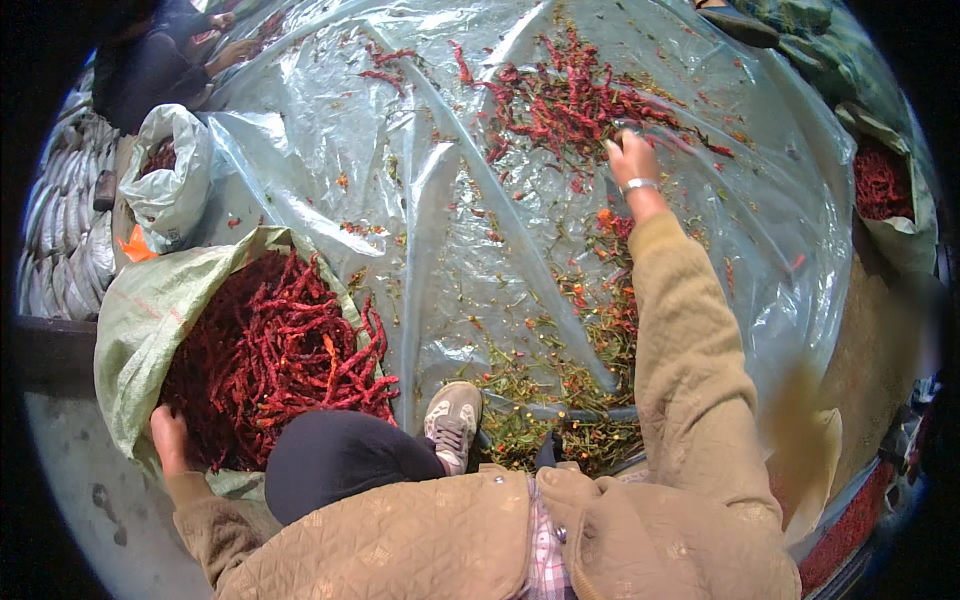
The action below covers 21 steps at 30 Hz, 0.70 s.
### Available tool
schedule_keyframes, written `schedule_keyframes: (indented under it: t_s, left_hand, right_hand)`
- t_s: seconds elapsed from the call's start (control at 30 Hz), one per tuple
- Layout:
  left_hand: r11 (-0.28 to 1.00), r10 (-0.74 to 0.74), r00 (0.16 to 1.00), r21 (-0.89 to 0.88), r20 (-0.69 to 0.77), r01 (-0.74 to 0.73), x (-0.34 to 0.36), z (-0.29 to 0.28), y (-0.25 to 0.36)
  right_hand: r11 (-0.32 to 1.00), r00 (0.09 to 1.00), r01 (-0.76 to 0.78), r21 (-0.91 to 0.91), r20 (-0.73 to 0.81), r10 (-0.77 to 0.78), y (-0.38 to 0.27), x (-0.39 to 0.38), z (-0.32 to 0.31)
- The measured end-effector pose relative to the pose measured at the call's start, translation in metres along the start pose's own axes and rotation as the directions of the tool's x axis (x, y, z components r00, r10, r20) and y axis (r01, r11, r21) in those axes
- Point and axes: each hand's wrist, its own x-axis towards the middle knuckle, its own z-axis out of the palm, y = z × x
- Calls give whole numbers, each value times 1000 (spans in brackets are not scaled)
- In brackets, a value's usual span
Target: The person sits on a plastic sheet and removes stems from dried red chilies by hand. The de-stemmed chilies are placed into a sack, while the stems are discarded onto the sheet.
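At the lower left, a pale green woven sack (135,330) lies open, full of dried red chillies (270,345). My left hand (170,438) is closed at the sack's near left rim, its fingertips partly hidden against the chillies. My right arm stretches far forward. At its end my right hand (632,165), wearing a silver bracelet, is pinched shut at the near edge of a loose pile of red chillies (570,95). What its fingers hold is too small to make out. The pile lies on a clear plastic sheet (350,200).
Stems and chilli scraps (560,385) litter the sheet by my shoe (453,425). A white sack (165,190) with chillies stands at the left, another sack (900,240) at the right. At the upper left, another person's hand (235,55) reaches over the sheet; a shoe (740,22) shows top right.
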Motion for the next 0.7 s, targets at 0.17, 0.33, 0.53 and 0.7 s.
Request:
schedule_keyframes:
  t_s: [0.17,0.33,0.53,0.7]
  left_hand:
    - [908,303,952,-292,-35,-300,3,-104,168]
    - [431,766,617,-568,-181,-701,65,-83,356]
    - [-88,830,38,-199,-557,-976,55,-59,547]
    - [14,831,80,-124,-550,-992,38,-6,597]
  right_hand:
    - [977,956,-68,-202,266,122,-27,8,37]
    - [993,940,115,8,323,-111,8,-47,16]
    - [954,934,297,48,194,-300,-27,-105,-46]
    - [958,911,227,-174,385,-146,-26,-124,-57]
